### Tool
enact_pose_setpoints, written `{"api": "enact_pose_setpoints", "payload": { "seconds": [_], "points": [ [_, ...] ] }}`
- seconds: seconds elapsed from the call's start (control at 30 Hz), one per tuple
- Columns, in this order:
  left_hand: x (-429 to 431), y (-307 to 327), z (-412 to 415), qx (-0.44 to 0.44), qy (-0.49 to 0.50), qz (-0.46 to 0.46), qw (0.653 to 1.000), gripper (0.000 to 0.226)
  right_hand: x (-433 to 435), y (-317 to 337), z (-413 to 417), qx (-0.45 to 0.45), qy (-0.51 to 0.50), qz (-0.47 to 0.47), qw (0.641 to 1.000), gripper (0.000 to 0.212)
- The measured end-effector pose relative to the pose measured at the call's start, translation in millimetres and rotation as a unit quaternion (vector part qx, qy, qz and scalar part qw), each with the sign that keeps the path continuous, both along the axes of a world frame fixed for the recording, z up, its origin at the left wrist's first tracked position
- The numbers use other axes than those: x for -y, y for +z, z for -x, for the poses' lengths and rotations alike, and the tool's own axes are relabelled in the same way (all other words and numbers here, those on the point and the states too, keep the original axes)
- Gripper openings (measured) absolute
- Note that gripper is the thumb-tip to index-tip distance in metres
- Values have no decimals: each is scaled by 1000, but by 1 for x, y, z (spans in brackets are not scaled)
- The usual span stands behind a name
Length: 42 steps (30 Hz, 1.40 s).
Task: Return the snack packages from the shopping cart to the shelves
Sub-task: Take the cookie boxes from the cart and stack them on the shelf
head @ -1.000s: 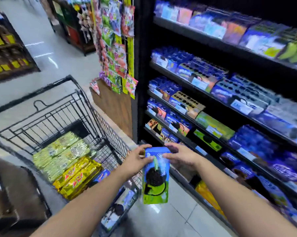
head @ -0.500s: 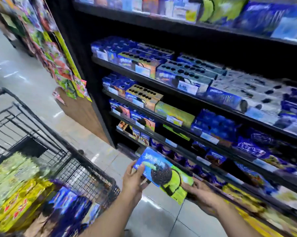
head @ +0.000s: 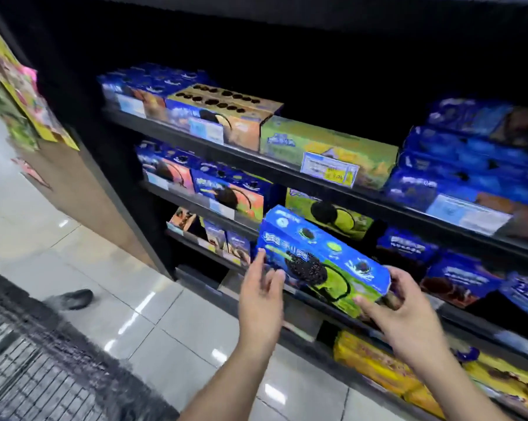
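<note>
Cookie box (head: 323, 265), blue w/ green lower half, is mid-view, up in front of the shelves (head: 287, 174). It sits level w/ the 3rd visible shelf down, just ahead of a matching green box (head: 332, 217) already stocked there. I can't tell if its far edge touches the shelf lip.

Long axis runs upper-left to lower-right, roughly along the shelf front. Left end sits higher, right end lower. Printed front face tilts toward me; the narrow blue side faces up.

Left hand (head: 261, 296): fingers nearly straight and spread, tips against the box's left end and front face, no wrap that I can see. Right hand (head: 408, 311): thumb lies across the front at the lower right corner and fingers curl round the right end, so this hand has the grip.

Hard to read:
- Box text is smeared, and most shelf stock is motion-blurred blue cartons.
- Price tag (head: 329, 170) on the shelf above is illegible.
- Box's back and underside are hidden, as is the right palm behind the carton.
- Shopping cart (head: 28, 369) at bottom left is cut off and heavily blurred; only wire mesh shows, contents not visible.
- Dark shape (head: 71, 299) on the floor (head: 153, 314) by the cart can't be ID'd.
- Yellow packs (head: 378, 363) on the lowest shelf are partly behind the right forearm.
- Hanging packets (head: 19, 95) at far left are cropped.
</note>
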<state>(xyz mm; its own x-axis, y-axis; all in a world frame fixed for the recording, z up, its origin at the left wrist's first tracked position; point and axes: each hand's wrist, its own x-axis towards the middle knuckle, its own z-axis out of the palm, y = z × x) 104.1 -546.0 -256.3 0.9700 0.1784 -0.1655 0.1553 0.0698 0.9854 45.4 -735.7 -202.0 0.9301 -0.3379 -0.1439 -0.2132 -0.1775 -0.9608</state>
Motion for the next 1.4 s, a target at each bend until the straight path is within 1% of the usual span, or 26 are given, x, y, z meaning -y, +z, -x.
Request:
{"api": "enact_pose_setpoints", "payload": {
  "seconds": [0.07,0.17,0.33,0.43,0.5,0.57,0.6,0.67,0.73,0.8,0.87,1.0,1.1,1.27,1.33,1.4],
  "points": [
    [7,-18,-16,61,-37,-96,993,52,-2,-17,-19,39,-24,4,999,50],
    [13,-36,-35,133,-89,-186,969,51,-1,-35,-41,80,-56,11,995,53],
    [23,-45,-55,183,-169,-294,923,53,6,-51,-59,113,-98,61,987,51],
    [27,-52,-64,196,-198,-339,899,56,6,-54,-70,102,-104,96,985,55],
    [27,-59,-69,202,-213,-395,871,56,6,-52,-79,90,-106,150,979,57],
    [25,-61,-72,219,-219,-476,823,55,7,-47,-90,69,-100,211,970,59],
    [23,-62,-74,225,-222,-507,802,55,8,-45,-96,59,-93,219,970,60],
    [21,-63,-76,222,-233,-536,781,55,15,-49,-107,31,-72,216,973,65],
    [20,-63,-79,216,-235,-544,776,55,22,-56,-117,-9,-50,207,977,72],
    [20,-62,-81,208,-237,-547,776,55,24,-57,-123,-61,-33,212,975,81],
    [19,-62,-83,202,-239,-553,772,55,27,-57,-126,-91,-26,221,971,86],
    [18,-61,-81,194,-247,-563,765,56,26,-66,-131,-102,-32,207,973,90],
    [18,-61,-78,179,-253,-558,770,57,25,-79,-126,-79,-43,194,977,95],
    [12,-48,-60,143,-279,-552,773,55,24,-77,-105,-64,-37,260,963,93],
    [6,-36,-49,117,-291,-551,773,55,20,-67,-93,-73,-33,278,957,86],
    [-2,-21,-38,100,-298,-553,772,54,16,-54,-80,-87,-28,292,952,76]
  ]
}}
